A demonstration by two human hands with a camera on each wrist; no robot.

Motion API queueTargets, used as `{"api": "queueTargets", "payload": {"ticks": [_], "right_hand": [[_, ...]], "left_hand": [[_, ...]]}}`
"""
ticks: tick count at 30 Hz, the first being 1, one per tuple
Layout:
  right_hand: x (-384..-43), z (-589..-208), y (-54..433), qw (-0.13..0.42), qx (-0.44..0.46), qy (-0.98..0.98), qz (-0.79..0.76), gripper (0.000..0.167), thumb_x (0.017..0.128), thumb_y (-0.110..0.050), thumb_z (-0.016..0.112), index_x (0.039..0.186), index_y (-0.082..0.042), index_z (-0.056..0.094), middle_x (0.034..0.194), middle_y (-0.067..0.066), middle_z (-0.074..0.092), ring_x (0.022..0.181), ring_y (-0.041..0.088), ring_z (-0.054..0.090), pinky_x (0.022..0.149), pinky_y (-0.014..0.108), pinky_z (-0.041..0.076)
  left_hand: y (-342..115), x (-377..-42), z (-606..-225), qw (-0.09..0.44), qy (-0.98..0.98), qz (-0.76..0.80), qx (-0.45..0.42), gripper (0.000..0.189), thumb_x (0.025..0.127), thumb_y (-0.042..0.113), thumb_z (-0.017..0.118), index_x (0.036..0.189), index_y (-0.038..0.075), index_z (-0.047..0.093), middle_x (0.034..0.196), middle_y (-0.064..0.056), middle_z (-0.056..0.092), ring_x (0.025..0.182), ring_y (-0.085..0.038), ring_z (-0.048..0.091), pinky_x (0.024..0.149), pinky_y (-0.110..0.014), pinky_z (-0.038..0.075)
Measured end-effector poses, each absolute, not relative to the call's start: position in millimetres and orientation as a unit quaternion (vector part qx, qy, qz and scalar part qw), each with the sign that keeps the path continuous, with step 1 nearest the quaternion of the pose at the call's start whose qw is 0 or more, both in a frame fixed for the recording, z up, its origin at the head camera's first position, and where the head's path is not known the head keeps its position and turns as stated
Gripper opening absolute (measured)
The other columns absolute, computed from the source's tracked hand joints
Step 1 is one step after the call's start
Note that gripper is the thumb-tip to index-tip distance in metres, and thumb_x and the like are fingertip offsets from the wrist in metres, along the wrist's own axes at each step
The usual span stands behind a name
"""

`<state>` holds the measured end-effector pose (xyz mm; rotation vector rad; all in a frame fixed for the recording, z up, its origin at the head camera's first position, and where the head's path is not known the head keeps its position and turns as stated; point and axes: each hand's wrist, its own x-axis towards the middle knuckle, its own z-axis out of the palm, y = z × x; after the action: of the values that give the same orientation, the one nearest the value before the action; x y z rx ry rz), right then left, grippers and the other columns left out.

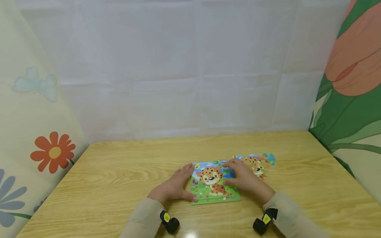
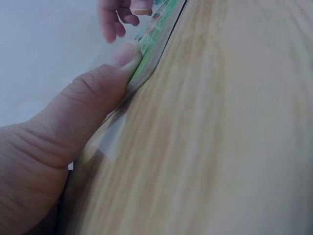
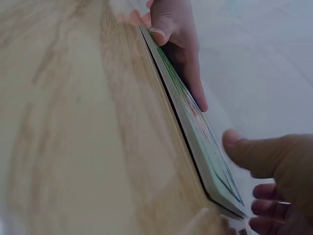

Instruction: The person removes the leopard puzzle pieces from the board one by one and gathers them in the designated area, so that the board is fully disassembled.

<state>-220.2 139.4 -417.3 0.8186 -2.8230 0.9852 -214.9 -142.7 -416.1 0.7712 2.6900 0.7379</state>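
Note:
A square jigsaw board (image 1: 212,185) with a cartoon leopard on green grass lies on the wooden table. My left hand (image 1: 174,185) rests along its left side, fingers stretched to the upper corner. Its thumb (image 2: 93,95) presses on the lower-left corner of the board. Over the board's right part is my right hand (image 1: 245,177), thumb and fingers apart with nothing between them; the right wrist view shows its thumb (image 3: 259,152) just off the board's edge. Puzzle pieces (image 1: 257,169) showing another leopard lie beyond the right hand, which partly hides them.
The wooden table (image 1: 125,175) reaches back to a white cloth (image 1: 190,72). Flower-patterned panels stand at both sides, a red flower (image 1: 53,152) on the left one. Blue-green pieces (image 1: 271,158) lie at the far right of the puzzle group. Each wrist wears a black camera (image 1: 170,223).

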Motion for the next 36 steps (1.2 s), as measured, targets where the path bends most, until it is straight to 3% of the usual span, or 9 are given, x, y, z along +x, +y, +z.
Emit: {"api": "queueTargets", "payload": {"ticks": [3, 7, 17, 27, 32, 36], "right_hand": [[-220, -418, 138, 0.016, 0.274, -0.917, 0.29, 0.055, 0.079, -0.032, 0.072, 0.123, -0.003, 0.056, 0.11, 0.008, 0.051, 0.096, 0.021, 0.05, 0.08, 0.039, 0.048], [-221, -418, 137, 0.009, 0.279, -0.92, 0.276, 0.042, 0.079, -0.029, 0.072, 0.111, -0.005, 0.062, 0.105, 0.007, 0.053, 0.095, 0.02, 0.049, 0.078, 0.039, 0.047], [-233, -410, 126, -0.036, 0.248, -0.921, 0.298, 0.021, 0.071, -0.018, 0.079, 0.08, -0.009, 0.062, 0.084, 0.0, 0.052, 0.076, 0.013, 0.045, 0.065, 0.026, 0.042], [-243, -402, 118, -0.113, 0.194, -0.927, 0.299, 0.033, 0.067, -0.014, 0.08, 0.093, -0.014, 0.06, 0.087, 0.0, 0.055, 0.081, 0.016, 0.05, 0.072, 0.033, 0.046], [-242, -398, 116, -0.11, 0.204, -0.934, 0.274, 0.033, 0.066, -0.016, 0.081, 0.096, -0.011, 0.066, 0.088, 0.0, 0.057, 0.082, 0.016, 0.051, 0.074, 0.034, 0.047], [-234, -398, 119, -0.094, 0.227, -0.936, 0.253, 0.042, 0.071, -0.017, 0.077, 0.111, -0.008, 0.066, 0.095, 0.003, 0.056, 0.084, 0.017, 0.049, 0.073, 0.034, 0.046]], "left_hand": [[-142, -215, -416, 0.123, 0.922, 0.255, 0.265, 0.115, 0.064, 0.046, 0.079, 0.148, 0.003, 0.013, 0.155, -0.013, 0.005, 0.143, -0.027, 0.003, 0.116, -0.046, 0.004], [-142, -216, -417, 0.12, 0.922, 0.253, 0.267, 0.116, 0.064, 0.046, 0.079, 0.148, 0.003, 0.013, 0.155, -0.013, 0.006, 0.143, -0.027, 0.004, 0.116, -0.046, 0.004], [-143, -218, -421, 0.114, 0.925, 0.248, 0.266, 0.115, 0.064, 0.047, 0.079, 0.148, 0.003, 0.014, 0.155, -0.012, 0.007, 0.143, -0.028, 0.005, 0.116, -0.046, 0.004], [-142, -217, -418, 0.112, 0.926, 0.244, 0.266, 0.115, 0.064, 0.047, 0.079, 0.147, 0.002, 0.014, 0.155, -0.012, 0.007, 0.143, -0.027, 0.005, 0.116, -0.045, 0.004], [-142, -216, -416, 0.108, 0.926, 0.24, 0.269, 0.115, 0.063, 0.047, 0.079, 0.147, 0.0, 0.015, 0.155, -0.014, 0.008, 0.143, -0.029, 0.007, 0.116, -0.046, 0.004], [-142, -216, -416, 0.109, 0.927, 0.237, 0.269, 0.115, 0.063, 0.047, 0.079, 0.147, 0.0, 0.015, 0.155, -0.014, 0.008, 0.143, -0.028, 0.006, 0.116, -0.046, 0.003]]}}
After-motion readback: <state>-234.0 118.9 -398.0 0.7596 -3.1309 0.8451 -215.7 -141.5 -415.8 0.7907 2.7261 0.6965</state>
